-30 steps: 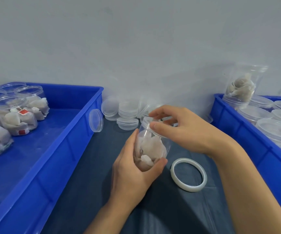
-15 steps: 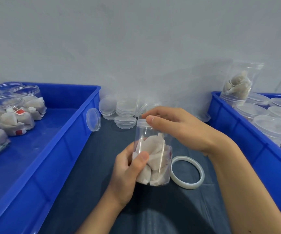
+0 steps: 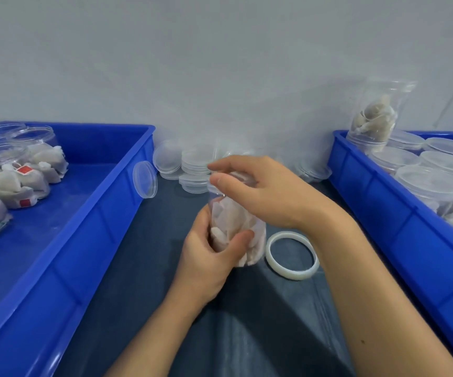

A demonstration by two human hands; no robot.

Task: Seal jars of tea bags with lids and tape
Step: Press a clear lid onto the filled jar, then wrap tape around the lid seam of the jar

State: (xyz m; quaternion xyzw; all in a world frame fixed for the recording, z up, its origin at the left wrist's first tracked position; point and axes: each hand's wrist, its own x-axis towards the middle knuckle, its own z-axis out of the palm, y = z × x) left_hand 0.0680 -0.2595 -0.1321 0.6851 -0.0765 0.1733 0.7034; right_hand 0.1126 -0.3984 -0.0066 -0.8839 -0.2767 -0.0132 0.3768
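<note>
A clear plastic jar (image 3: 240,227) full of white tea bags stands upright on the dark mat at the middle. My left hand (image 3: 210,257) grips its lower body from the left. Over the jar's top, my right hand (image 3: 258,191) has its fingers and thumb curled round the clear lid (image 3: 221,183) sitting on the mouth. A roll of whitish tape (image 3: 292,255) lies flat on the mat just right of the jar, touched by neither hand.
Loose clear lids (image 3: 195,170) are stacked against the wall behind the jar; one lid (image 3: 145,179) leans on the left blue bin (image 3: 89,229), which holds open jars of tea bags (image 3: 16,175). The right blue bin (image 3: 399,221) holds lidded jars (image 3: 432,183).
The jar went from tilted in my left hand to standing upright on the mat. My right hand has stayed over the lid, and my left hand has shifted lower on the jar.
</note>
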